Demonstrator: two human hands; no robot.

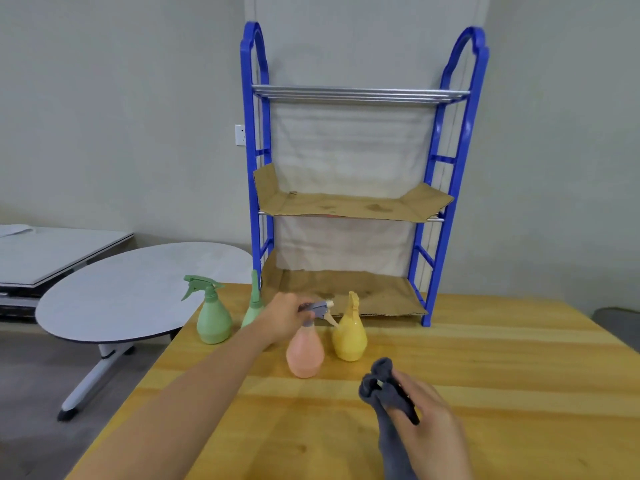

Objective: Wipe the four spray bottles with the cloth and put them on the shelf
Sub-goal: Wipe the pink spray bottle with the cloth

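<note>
A wooden table (485, 393) with a glossy, honey-yellow striped grain is seen under both hands, set against a plain grey wall (104, 98) on which a white socket plate (240, 134) is fixed. Beyond the left fingers (304, 306) a blue plastic shelf (424, 271) with arched side frames is stood at the table's far edge; its top tier is made of bare metal bars, while the middle and bottom tiers are lined with creased, stained cardboard (346, 206). An oval white side table (131, 289) on a grey metal leg is seen to the left of the left arm, over a grey floor. The left hand (284, 320) is curled round the grey trigger head of the pink spray bottle (304, 355), a matte, pear-shaped body that is stood upright directly below those fingers. Just to the right of them the yellow spray bottle (349, 336) of the same shape is stood, near the pink one; whether they touch cannot be told. To the left of the fingers a pale green spray bottle (213, 322) is stood, and a second green spray bottle (253, 306) is partly hidden behind the left wrist. A soft, dark grey cloth (384, 389) is pinched and bunched in the right hand (429, 420), with its fingers closed over the folds, near the pink bottle's base.
</note>
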